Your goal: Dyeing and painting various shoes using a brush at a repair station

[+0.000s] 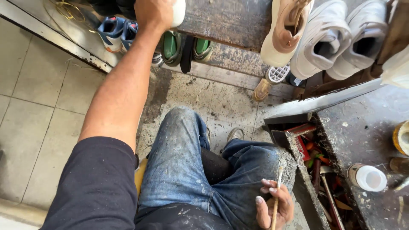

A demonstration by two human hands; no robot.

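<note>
My left hand (pixel 152 13) reaches far forward to the dark worn shelf (pixel 230 21) and grips a white shoe (pixel 179 12), mostly hidden by the hand. My right hand (pixel 275 206) rests on my right knee, palm up, fingers closed on a thin wooden-handled brush (pixel 277 194) that points up. I sit in stained blue jeans (pixel 187 166) on a low seat.
A beige sneaker (pixel 286 30) and a pair of light grey sneakers (pixel 341 38) sit on the shelf. Blue and green shoes (pixel 170 44) lie below it. At right, an open drawer (pixel 317 166) holds tools, beside a dirty bench with a white-capped jar (pixel 368 177).
</note>
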